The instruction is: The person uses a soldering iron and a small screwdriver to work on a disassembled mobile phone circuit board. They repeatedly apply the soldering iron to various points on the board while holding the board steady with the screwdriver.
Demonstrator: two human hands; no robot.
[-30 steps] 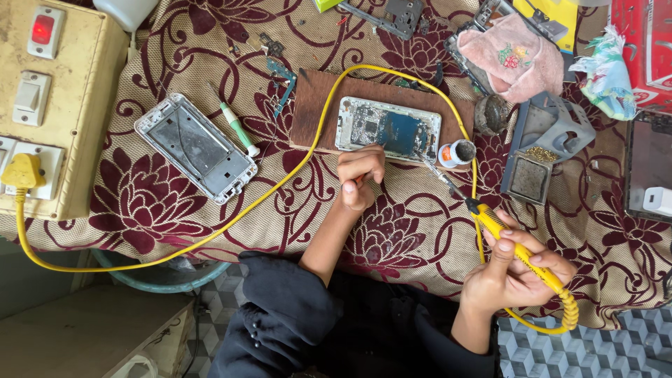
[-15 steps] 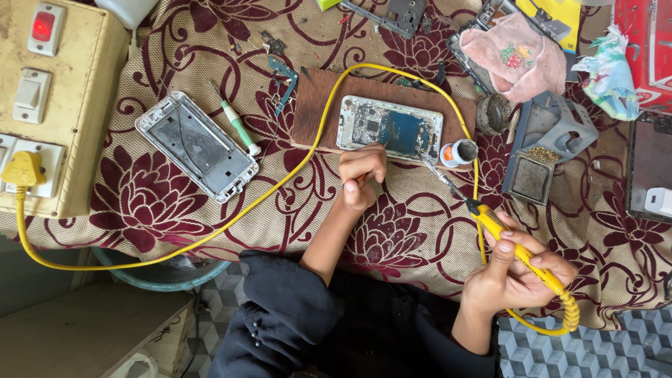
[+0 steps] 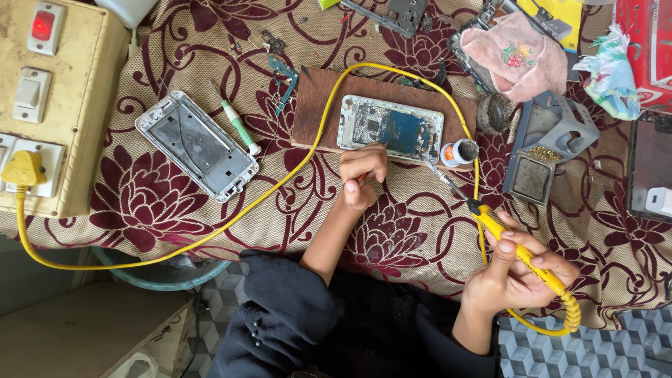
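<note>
An opened phone (image 3: 392, 127) with its circuit board bare lies on a brown wooden board (image 3: 315, 105). My left hand (image 3: 360, 175) rests at the phone's near edge, fingers pinched on a thin tool whose tip touches the phone. My right hand (image 3: 518, 276) grips a yellow soldering iron (image 3: 490, 224). Its metal tip reaches the phone's lower right corner, beside a small round pot (image 3: 460, 150). The iron's yellow cord (image 3: 280, 185) loops over the board and runs left to a plug (image 3: 24, 169).
A beige switch box (image 3: 49, 84) stands at the left. A second phone frame (image 3: 197, 145) and a green-handled screwdriver (image 3: 238, 127) lie left of the board. A grey iron stand (image 3: 549, 140), a pink cloth (image 3: 518, 56) and loose parts crowd the right and back.
</note>
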